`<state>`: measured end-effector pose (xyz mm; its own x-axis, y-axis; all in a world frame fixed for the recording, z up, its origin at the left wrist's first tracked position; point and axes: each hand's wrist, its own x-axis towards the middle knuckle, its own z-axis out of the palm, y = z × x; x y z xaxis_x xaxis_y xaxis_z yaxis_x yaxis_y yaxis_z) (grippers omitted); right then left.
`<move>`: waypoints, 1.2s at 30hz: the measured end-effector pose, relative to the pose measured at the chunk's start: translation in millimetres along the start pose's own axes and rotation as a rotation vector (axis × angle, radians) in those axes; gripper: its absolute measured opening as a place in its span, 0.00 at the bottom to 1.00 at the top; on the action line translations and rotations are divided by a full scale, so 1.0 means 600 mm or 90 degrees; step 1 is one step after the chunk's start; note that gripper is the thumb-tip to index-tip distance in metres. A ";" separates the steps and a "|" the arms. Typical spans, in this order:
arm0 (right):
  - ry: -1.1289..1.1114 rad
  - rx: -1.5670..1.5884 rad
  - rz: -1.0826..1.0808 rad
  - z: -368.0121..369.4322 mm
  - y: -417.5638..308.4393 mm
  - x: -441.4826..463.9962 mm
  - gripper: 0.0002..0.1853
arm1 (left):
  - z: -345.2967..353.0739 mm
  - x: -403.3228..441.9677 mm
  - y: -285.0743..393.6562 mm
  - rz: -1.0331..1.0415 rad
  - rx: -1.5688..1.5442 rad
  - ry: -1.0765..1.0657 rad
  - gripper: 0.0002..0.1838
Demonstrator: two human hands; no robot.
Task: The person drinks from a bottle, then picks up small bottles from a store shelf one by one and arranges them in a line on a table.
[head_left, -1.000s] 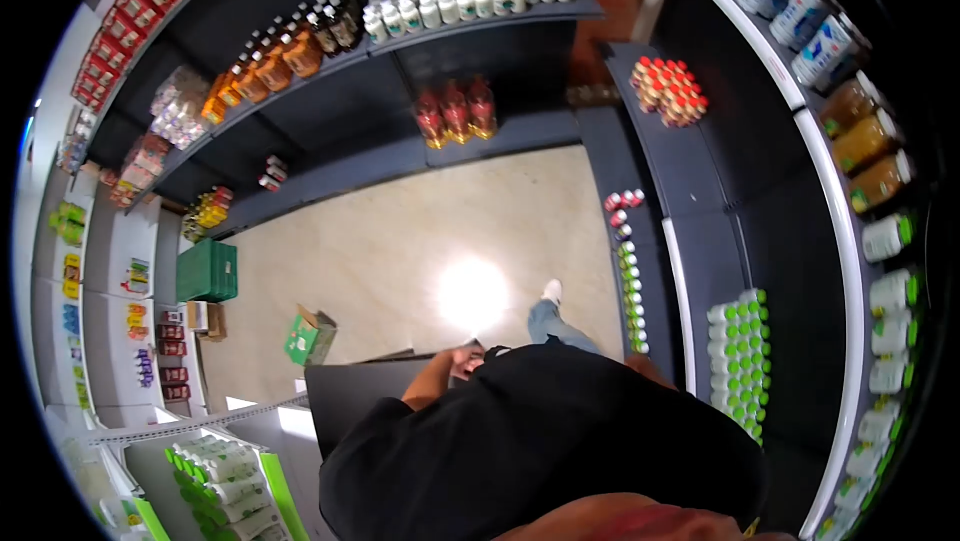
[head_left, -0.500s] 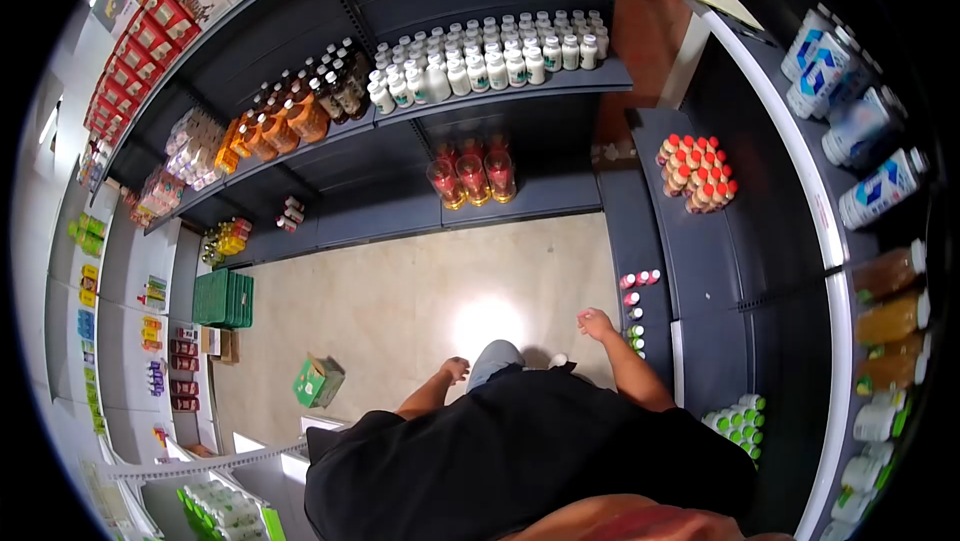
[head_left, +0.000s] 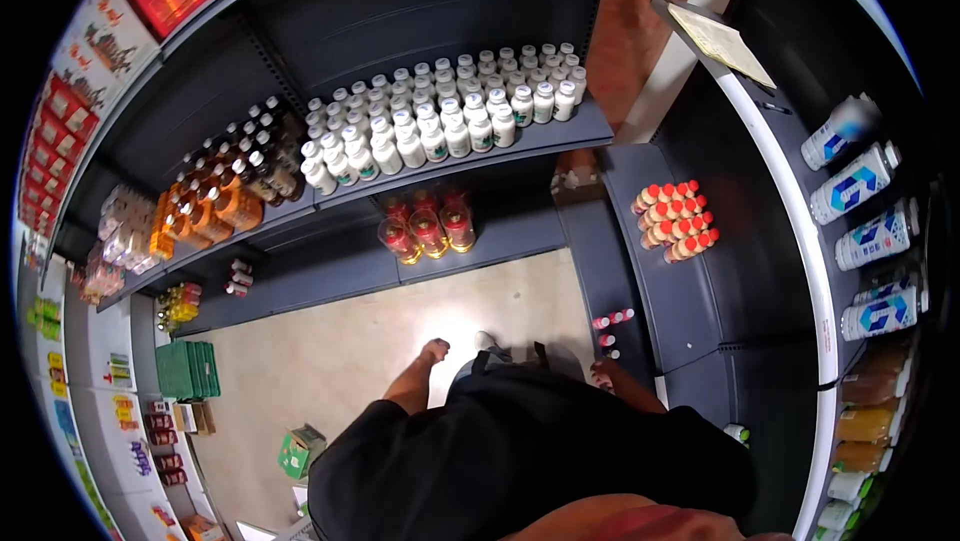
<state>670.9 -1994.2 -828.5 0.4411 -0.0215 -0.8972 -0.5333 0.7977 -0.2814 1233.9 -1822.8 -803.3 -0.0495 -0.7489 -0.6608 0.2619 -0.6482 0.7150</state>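
Observation:
My left hand hangs over the pale floor in front of my body, its fingers curled and too small to make out fully. On the other side, my right hand is low beside my hip, near the lower right shelf; its fingers are partly hidden and unclear. Ahead, many white bottles stand in rows on a dark shelf. Red-capped bottles stand on the right shelf. Red containers with gold bases sit on the lower shelf ahead.
A green crate and an open green carton are on the floor at left. Brown and orange bottles stand on the left part of the shelf. Large white-and-blue bottles line the right rack, beside a clipboard.
The view has moved toward the back shelves, which look nearer. The black surface beside my left hand has left view. My right hand came into view, reached out, then dropped back near my hip.

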 end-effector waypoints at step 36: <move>0.603 -0.288 -1.064 0.009 -1.279 -0.241 0.22 | 0.143 0.324 0.355 -0.080 -0.036 0.241 0.15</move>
<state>1020.1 -2600.0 -481.2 0.2331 -0.8398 0.4903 -0.2469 -0.5388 -0.8055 1197.4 -2118.5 -759.8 0.2706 -0.5541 -0.7873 0.3295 -0.7151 0.6165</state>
